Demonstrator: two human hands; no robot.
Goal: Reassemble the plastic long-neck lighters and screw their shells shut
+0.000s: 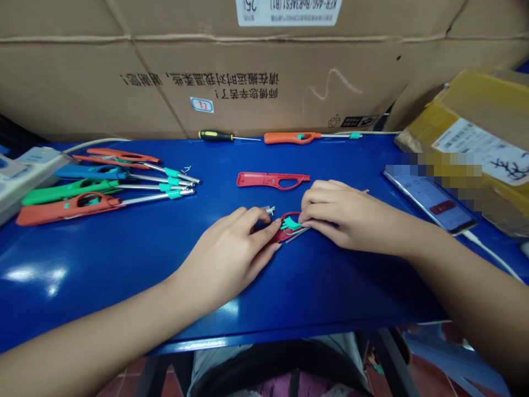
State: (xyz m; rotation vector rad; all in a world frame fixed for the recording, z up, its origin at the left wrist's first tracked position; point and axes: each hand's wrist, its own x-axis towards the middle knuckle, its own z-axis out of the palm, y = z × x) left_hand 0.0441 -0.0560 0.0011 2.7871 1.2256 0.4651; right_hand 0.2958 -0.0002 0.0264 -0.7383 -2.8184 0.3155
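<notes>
Red lighter half [278, 236] btwn hands over desk [124, 264], L hand [223, 251] pinching it near-closed, prob. to steady it for R hand [341, 216], fingers bunched by green trigger [291, 224], grip unclear.

Casing half [258, 180] — before rear lighter [285, 138]

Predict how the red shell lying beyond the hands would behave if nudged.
The red shell looks like thin, hollowed plastic, so it is probably light and fairly stiff. Lying long and flat, it seems unlikely to roll. The glossy table suggests it might slide easily.
</notes>
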